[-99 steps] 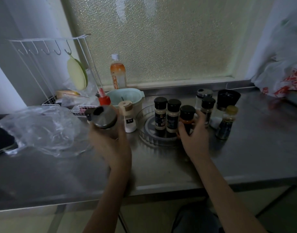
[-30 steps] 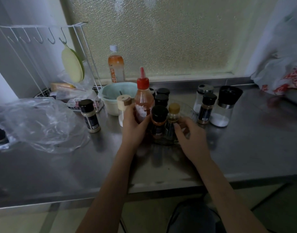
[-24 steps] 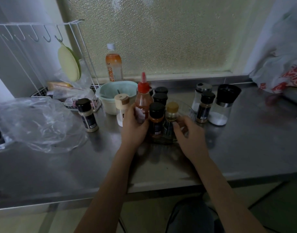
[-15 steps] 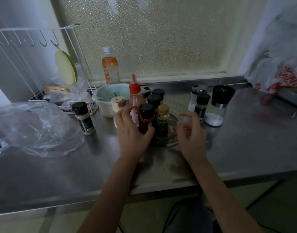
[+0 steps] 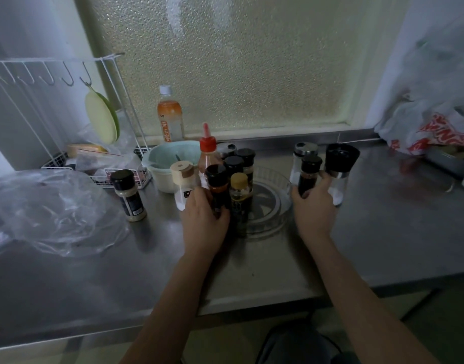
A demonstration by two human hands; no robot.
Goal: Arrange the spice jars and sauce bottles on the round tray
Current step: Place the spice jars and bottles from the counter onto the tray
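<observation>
Gripping a dark jar (image 5: 308,177) in the right hand (image 5: 313,206), left hand (image 5: 204,219) clasping crowded jars on the round tray (image 5: 275,206); risking toppling neighbours.

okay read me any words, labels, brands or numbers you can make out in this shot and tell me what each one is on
None of the print is legible.
Drink bottle: orange vertical characters, too blurred to read.
Plastic bag: large red lettering, crumpled and unreadable.
White-bodied jar: small dark logo, too small.
Jar with pale powder: dark label, print too small.
Other jars' labels are dark or hidden.
</observation>
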